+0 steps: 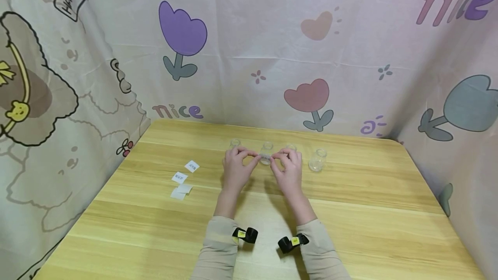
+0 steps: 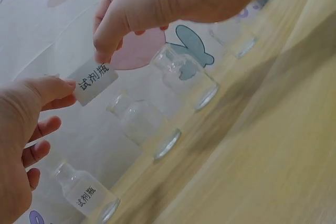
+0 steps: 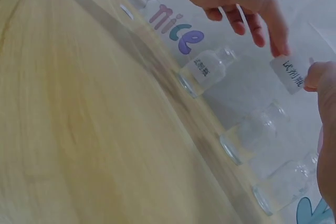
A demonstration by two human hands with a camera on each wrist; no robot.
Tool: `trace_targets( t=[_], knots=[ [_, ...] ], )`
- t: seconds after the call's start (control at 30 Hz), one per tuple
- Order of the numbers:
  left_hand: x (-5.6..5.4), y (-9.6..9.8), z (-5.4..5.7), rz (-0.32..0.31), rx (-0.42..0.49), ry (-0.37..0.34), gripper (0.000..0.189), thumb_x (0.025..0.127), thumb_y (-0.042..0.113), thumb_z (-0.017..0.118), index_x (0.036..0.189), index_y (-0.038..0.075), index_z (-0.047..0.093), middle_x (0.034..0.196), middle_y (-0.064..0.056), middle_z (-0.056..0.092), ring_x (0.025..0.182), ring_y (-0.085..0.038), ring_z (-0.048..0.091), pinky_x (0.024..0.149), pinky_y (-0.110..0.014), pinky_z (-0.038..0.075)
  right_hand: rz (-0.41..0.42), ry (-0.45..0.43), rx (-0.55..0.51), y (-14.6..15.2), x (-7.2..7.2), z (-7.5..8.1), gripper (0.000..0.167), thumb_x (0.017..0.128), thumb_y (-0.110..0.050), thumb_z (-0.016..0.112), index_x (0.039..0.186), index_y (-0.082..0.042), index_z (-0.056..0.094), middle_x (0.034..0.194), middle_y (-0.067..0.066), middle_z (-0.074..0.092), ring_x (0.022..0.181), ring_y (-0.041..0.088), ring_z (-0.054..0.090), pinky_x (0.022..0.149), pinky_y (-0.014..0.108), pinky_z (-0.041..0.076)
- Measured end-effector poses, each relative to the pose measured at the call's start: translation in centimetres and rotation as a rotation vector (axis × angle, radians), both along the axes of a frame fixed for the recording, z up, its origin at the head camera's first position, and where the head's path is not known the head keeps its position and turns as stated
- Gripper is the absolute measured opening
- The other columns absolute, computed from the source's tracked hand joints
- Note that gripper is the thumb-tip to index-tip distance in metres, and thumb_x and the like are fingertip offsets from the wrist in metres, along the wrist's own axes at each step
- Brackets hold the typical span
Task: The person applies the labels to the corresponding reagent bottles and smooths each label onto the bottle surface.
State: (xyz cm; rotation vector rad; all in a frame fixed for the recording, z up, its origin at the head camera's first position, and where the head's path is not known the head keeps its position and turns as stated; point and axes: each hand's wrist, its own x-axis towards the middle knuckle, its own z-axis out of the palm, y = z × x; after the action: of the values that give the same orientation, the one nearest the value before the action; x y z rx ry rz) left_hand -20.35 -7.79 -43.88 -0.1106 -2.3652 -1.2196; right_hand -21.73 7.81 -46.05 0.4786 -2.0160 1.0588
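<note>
Now, four clear bottles point(image 1: 317, 161) upright; left hand point(image 1: 236, 167) and right hand point(image 1: 289, 168) pinch a label point(image 2: 94, 83), long axis crosswise, reading left-to-right.

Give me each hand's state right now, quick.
Left hand: holding, pinching one end of a white label between thumb and finger.
Right hand: holding, pinching the other end of that same label.

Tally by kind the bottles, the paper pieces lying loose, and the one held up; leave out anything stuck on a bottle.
Bottles: 4
Held label: 1
Written labels on the table: 2
Plain slips there, overlapping, no writing visible: 2
Total: 9
</note>
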Motion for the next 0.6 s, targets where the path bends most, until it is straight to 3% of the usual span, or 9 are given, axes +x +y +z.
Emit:
trace_targets(
  t=[0.23,0.47,0.6],
  knots=[
    [0.0,-0.1,-0.4,-0.016,-0.051,0.0,0.015,0.082,0.026,0.078,0.092,0.015,0.076,0.1,-0.004,0.061,0.101,-0.027,0.048,0.096,-0.049,0.033,0.034,-0.003,0.109,0.8,-0.2,-0.1,0.007,0.078,-0.006,0.076,0.084,-0.005,0.073,0.097,0.011,0.061,0.088,0.029,0.046,0.078,0.037,0.034],
    [0.0,-0.1,-0.7,-0.031,-0.059,-0.018,0.017,0.082,0.026,0.078,0.094,0.014,0.075,0.101,-0.005,0.061,0.101,-0.027,0.048,0.095,-0.048,0.033,0.111,-0.039,0.14,1.4,-0.3,-0.2,0.007,0.078,-0.008,0.077,0.083,-0.005,0.073,0.096,0.011,0.062,0.093,0.03,0.047,0.083,0.041,0.035],
    [0.0,-0.1,-1.0,-0.035,-0.064,-0.031,0.015,0.081,0.026,0.079,0.089,0.014,0.075,0.099,-0.005,0.061,0.098,-0.025,0.047,0.093,-0.046,0.033,0.114,-0.038,0.162,1.3,-0.4,-0.3,0.008,0.077,-0.007,0.078,0.083,-0.006,0.073,0.094,0.011,0.061,0.092,0.03,0.048,0.084,0.043,0.036]
  ],
)
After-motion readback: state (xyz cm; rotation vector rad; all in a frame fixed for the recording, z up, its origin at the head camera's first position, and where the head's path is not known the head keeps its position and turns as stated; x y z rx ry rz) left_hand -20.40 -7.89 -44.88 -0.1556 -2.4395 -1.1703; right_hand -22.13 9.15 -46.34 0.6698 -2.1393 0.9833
